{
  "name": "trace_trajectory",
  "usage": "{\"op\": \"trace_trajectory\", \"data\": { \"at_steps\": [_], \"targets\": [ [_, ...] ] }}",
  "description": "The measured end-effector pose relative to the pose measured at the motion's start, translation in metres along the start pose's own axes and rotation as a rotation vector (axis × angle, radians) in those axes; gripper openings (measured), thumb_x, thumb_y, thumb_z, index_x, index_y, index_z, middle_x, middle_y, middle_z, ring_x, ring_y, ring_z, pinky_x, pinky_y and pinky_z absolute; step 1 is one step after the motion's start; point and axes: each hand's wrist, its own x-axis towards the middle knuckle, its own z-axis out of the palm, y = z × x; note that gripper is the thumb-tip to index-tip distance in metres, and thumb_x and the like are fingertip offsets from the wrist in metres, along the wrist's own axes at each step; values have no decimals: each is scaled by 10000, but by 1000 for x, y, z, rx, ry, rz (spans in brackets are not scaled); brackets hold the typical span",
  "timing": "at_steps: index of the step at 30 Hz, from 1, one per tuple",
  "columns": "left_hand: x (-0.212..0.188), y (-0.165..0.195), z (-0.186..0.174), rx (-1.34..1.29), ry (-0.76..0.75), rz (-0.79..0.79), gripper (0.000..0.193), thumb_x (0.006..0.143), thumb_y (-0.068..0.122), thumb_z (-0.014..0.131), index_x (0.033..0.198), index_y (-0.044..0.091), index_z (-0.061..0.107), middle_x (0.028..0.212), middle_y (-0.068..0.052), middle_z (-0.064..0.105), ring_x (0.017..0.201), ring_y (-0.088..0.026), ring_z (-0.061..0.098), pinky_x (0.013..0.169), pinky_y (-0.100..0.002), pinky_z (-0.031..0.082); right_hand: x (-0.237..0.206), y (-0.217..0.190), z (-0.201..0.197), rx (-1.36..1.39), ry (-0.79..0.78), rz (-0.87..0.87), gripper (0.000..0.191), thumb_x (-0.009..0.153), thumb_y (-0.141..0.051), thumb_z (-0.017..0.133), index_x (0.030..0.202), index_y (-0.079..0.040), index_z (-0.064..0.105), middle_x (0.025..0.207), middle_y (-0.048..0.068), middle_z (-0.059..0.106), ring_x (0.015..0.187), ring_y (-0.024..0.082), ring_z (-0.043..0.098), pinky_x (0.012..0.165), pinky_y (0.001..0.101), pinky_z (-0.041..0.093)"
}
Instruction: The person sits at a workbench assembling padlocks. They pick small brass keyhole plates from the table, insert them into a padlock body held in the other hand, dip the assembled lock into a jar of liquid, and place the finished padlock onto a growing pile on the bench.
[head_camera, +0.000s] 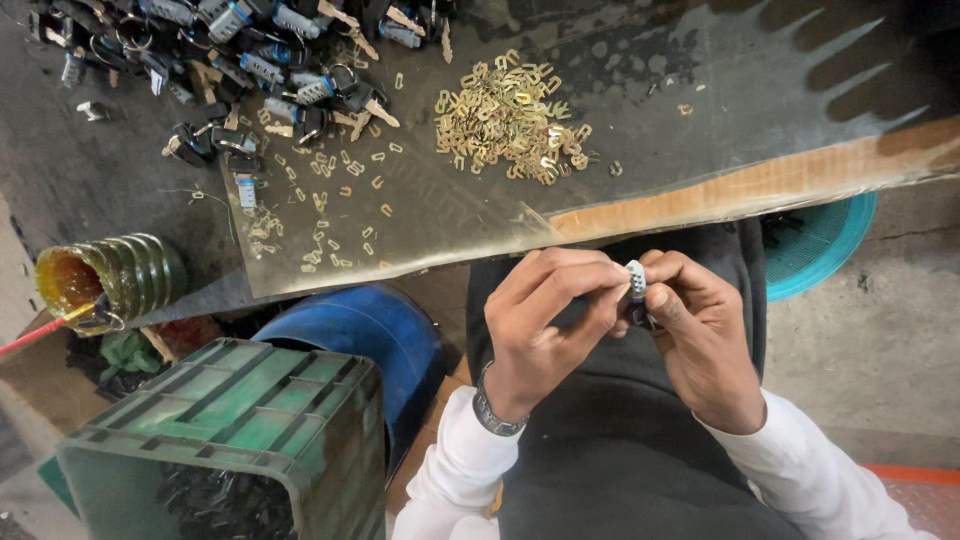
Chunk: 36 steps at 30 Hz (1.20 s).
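Note:
A small silver lock cylinder (636, 280) is pinched between both hands above my lap. My left hand (545, 325), with a metal wristband, closes thumb and forefinger on its left side. My right hand (700, 335) grips it from the right, with a dark part under the fingers. A heap of small brass pieces (510, 120) lies on the worn board (700, 195) in front of me, and loose ones (335, 190) are scattered to its left. Several lock cylinders with keys (270, 60) are piled at the far left.
A green plastic crate (240, 430) holding dark parts stands at lower left, beside a blue drum (365, 335). A ribbed jar of amber grease (105, 280) with a red stick sits at the left. A teal basket (820, 240) is under the board's right end.

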Motion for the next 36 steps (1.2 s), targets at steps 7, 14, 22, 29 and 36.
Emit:
{"op": "trace_trajectory", "data": {
  "at_steps": [7,14,22,29,36],
  "targets": [
    [0,-1,0,-203,-59,-197,189,911,-18,797,1069,52,721,1083,-67,717,948,-159,727,793,-283,611,1,0,-5,-70,-34,-58,152,1046,-140,659,1038,11,644,1013,79,605,885,174,636,783,324,537],
    [5,-5,-5,-433,-286,-213,227,899,124,833,1077,3,761,1072,-95,673,996,-201,664,929,-316,535,-1,-40,-9,-556,-120,-89,85,846,-11,744,918,22,715,888,93,681,799,172,646,703,300,504],
    [-14,-5,6,-838,-147,-367,252,913,158,764,1074,3,647,870,-111,691,715,-151,667,667,-283,518,-3,-79,-67,-1071,644,-812,110,1084,-85,712,1121,-18,633,1117,37,653,945,148,628,861,263,489],
    [-24,-20,15,-676,-202,-364,220,912,141,767,1042,-12,676,784,-30,614,648,-64,553,576,-213,401,-6,-120,-172,-1017,913,-790,393,1116,-307,811,1347,-54,618,1169,-9,560,957,80,481,798,223,386],
    [-23,-21,21,-677,-220,-384,220,901,148,760,1023,-15,677,844,-47,647,703,-69,541,630,-228,405,-9,-119,-202,-1204,826,-736,361,1065,-52,752,1407,-60,635,1191,-6,535,959,92,445,845,222,391]
  ]
}}
